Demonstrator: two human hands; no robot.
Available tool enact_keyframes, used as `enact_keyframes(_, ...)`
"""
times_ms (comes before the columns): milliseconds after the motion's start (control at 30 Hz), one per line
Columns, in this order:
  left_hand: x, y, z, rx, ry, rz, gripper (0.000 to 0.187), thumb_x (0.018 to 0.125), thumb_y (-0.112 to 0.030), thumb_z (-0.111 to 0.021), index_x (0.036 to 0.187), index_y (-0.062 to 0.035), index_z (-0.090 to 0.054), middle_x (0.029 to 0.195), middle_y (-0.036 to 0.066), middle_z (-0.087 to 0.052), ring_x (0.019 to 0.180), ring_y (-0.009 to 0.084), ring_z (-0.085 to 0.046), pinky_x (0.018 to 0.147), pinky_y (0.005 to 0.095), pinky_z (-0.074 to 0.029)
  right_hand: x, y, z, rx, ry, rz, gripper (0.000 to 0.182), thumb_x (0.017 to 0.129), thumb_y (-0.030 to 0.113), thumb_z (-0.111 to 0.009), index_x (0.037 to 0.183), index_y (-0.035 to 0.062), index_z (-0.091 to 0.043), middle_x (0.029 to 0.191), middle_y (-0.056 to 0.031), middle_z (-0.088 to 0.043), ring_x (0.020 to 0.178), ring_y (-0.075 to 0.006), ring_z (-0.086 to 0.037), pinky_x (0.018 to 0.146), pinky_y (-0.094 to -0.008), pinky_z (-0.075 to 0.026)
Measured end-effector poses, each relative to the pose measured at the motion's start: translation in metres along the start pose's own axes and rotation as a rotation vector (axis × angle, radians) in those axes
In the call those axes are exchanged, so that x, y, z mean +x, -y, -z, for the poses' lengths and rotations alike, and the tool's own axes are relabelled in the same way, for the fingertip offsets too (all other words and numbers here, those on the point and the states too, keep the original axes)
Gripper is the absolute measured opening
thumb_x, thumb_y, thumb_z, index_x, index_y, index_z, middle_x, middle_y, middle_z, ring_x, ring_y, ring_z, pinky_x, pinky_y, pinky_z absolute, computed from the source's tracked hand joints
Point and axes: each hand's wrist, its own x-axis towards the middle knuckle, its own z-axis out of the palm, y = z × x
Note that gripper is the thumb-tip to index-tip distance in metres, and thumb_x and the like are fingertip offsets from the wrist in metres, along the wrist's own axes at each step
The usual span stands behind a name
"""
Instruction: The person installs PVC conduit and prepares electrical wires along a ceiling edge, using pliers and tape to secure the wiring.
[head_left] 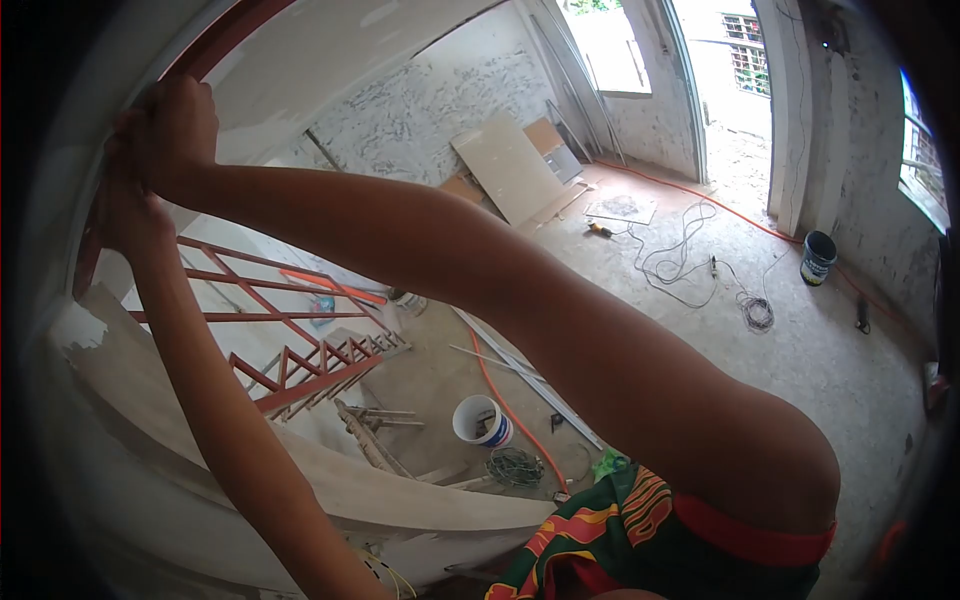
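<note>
Both arms reach to the upper left, where a red metal beam point(230, 42) runs along a pale wall panel. My right hand point(182, 130) is closed in a fist against the beam, its knuckles showing. Just below it and touching it, my left hand point(138, 212) is also closed, with its fingers mostly in shadow. Whatever the two hands grip is hidden behind the fingers and too dark to make out. Under the hands, a red metal truss frame point(320, 385) extends toward the middle.
Far below on the floor are a white bucket point(482, 422), a coil of wire point(515, 467), an orange hose point(500, 385) and loose cables point(680, 265). Boards point(508, 168) lean on the back wall. A dark bucket point(818, 258) stands right of the doorway point(735, 110).
</note>
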Motion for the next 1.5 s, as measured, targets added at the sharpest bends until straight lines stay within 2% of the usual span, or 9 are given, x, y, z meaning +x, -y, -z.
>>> enact_keyframes(100, 0.003, 0.022, 0.036, 1.265, -0.090, -0.583, 0.043, 0.096, -0.027, -0.040, 0.129, -0.0003, -0.047, 0.130, 0.019, -0.050, 0.121, 0.0265, -0.048, 0.100, 0.0343, -0.038, -0.005, 0.011, 0.009, 0.039, 0.051, -0.033, 0.009, 0.067, 0.005, -0.065, 0.061, -0.0018, -0.067, 0.055, -0.0174, -0.061, 0.054, -0.0282, -0.064, 0.057, -0.0383, -0.052)
enact_keyframes(133, 0.010, 0.023, 0.044, 1.171, 0.040, -0.801, 0.053, 0.096, -0.039, -0.033, 0.131, -0.0007, -0.045, 0.133, 0.020, -0.047, 0.125, 0.0305, -0.044, 0.104, 0.0353, -0.033, -0.005, 0.001, -0.001, 0.013, 0.046, -0.012, 0.007, 0.064, 0.005, -0.066, 0.061, -0.0016, -0.067, 0.058, -0.0192, -0.061, 0.056, -0.0315, -0.063, 0.058, -0.0400, -0.051)
enact_keyframes(267, 0.015, 0.043, 0.056, 1.124, -0.038, -0.705, 0.060, 0.094, -0.049, -0.034, 0.129, -0.0018, -0.046, 0.128, 0.022, -0.050, 0.123, 0.0327, -0.045, 0.104, 0.0356, -0.031, -0.004, -0.011, -0.009, 0.109, 0.096, -0.065, 0.008, 0.059, 0.005, -0.067, 0.062, -0.0023, -0.066, 0.062, -0.0217, -0.061, 0.060, -0.0353, -0.063, 0.061, -0.0415, -0.051)
enact_keyframes(467, 0.033, 0.080, 0.082, 0.782, -0.007, -0.289, 0.056, 0.096, -0.045, -0.035, 0.128, -0.0004, -0.046, 0.125, 0.019, -0.052, 0.118, 0.0248, -0.049, 0.100, 0.0319, -0.035, -0.015, 0.006, 0.000, -0.002, 0.030, 0.016, 0.006, 0.062, 0.003, -0.065, 0.062, -0.0035, -0.064, 0.062, -0.0211, -0.061, 0.062, -0.0361, -0.063, 0.063, -0.0428, -0.051)
enact_keyframes(600, 0.037, 0.072, 0.080, 0.810, 0.001, -0.364, 0.049, 0.097, -0.037, -0.032, 0.127, 0.0000, -0.046, 0.124, 0.018, -0.051, 0.118, 0.0234, -0.049, 0.100, 0.0311, -0.035, -0.019, 0.008, -0.015, 0.023, -0.078, -0.080, 0.005, 0.064, 0.001, -0.062, 0.063, -0.0040, -0.064, 0.065, -0.0218, -0.062, 0.063, -0.0365, -0.063, 0.063, -0.0428, -0.051)
enact_keyframes(900, 0.018, 0.043, 0.086, 1.422, -0.015, -1.010, 0.036, 0.100, -0.018, -0.026, 0.125, 0.0008, -0.045, 0.122, 0.015, -0.050, 0.117, 0.0202, -0.048, 0.099, 0.0293, -0.035, -0.016, 0.004, -0.012, 0.025, 0.001, -0.124, 0.007, 0.063, 0.001, -0.065, 0.065, -0.0053, -0.065, 0.066, -0.0225, -0.062, 0.064, -0.0352, -0.064, 0.062, -0.0417, -0.051)
enact_keyframes(1033, 0.049, 0.114, 0.134, 1.920, -0.051, -0.624, 0.033, 0.098, -0.014, -0.029, 0.121, -0.0006, -0.049, 0.113, 0.013, -0.055, 0.109, 0.0202, -0.053, 0.095, 0.0293, -0.039, -0.015, -0.011, -0.023, 0.090, 0.066, -0.087, 0.009, 0.061, 0.002, -0.069, 0.063, -0.0054, -0.063, 0.062, -0.0217, -0.061, 0.061, -0.0345, -0.064, 0.060, -0.0412, -0.051)
enact_keyframes(1433, 0.043, 0.084, 0.100, 1.352, -0.034, -0.792, 0.021, 0.095, -0.014, -0.043, 0.110, -0.0060, -0.056, 0.103, 0.006, -0.059, 0.090, 0.0159, -0.057, 0.077, 0.0287, -0.048, -0.025, -0.009, -0.025, -0.163, -0.206, -0.090, 0.011, 0.069, 0.006, -0.063, 0.076, -0.0027, -0.065, 0.075, -0.0210, -0.063, 0.075, -0.0345, -0.063, 0.071, -0.0416, -0.050)
enact_keyframes(1500, 0.031, 0.065, 0.103, 1.363, -0.088, -0.827, 0.019, 0.095, -0.015, -0.045, 0.108, -0.0068, -0.057, 0.102, 0.005, -0.060, 0.087, 0.0149, -0.058, 0.074, 0.0285, -0.049, -0.025, -0.013, -0.037, -0.034, 0.025, -0.101, 0.022, 0.075, 0.013, -0.062, 0.092, -0.0008, -0.065, 0.084, -0.0192, -0.065, 0.078, -0.0337, -0.064, 0.070, -0.0444, -0.051)
